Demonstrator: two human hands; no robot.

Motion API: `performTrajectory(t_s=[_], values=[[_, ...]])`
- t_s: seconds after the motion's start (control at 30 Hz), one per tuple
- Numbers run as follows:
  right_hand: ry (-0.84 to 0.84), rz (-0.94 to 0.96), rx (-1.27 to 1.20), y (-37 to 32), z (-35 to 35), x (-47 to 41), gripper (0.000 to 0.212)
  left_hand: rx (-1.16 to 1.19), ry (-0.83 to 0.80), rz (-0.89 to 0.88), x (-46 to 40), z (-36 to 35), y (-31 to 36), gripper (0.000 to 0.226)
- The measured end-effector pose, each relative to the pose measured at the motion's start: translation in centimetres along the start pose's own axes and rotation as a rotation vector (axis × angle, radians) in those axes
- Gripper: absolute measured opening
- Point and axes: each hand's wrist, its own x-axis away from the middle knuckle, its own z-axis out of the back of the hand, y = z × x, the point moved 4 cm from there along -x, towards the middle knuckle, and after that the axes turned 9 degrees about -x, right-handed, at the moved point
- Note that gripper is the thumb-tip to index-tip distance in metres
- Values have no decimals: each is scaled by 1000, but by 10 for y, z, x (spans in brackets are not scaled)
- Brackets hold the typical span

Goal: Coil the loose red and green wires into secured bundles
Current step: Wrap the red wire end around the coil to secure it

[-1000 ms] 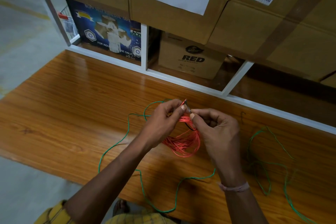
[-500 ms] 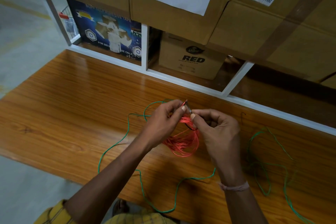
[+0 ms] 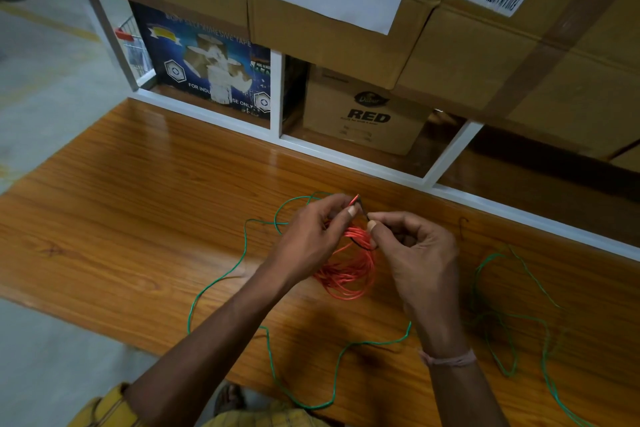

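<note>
A coiled bundle of red wire hangs between my two hands above the wooden bench. My left hand pinches the top of the coil, and the red wire's end sticks up past its fingertips. My right hand pinches a thin dark tie at the top of the coil, right beside the left fingertips. Loose green wire lies in long curves on the bench, running under both arms. More green wire is spread in loops on the right.
A white shelf frame borders the bench at the back. Behind it stand a brown carton marked RED and a blue adhesive tape box. Large taped cartons overhang from above. Grey floor lies to the left.
Both hands stay at the top of the red coil. The fingertips shift only slightly as they work the tie.
</note>
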Motion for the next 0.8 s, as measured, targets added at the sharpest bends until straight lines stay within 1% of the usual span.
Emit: performTrajectory(t_s=[0.37, 0.53, 0.8], values=[[15, 20, 82, 9, 5, 1, 15, -43, -9, -4, 2, -1, -4, 22], [36, 31, 76, 11, 8, 1, 15, -39, -33, 0, 3, -3, -3, 24], [12, 56, 74, 12, 10, 1, 17, -91, -64, 0, 3, -3, -2, 27]])
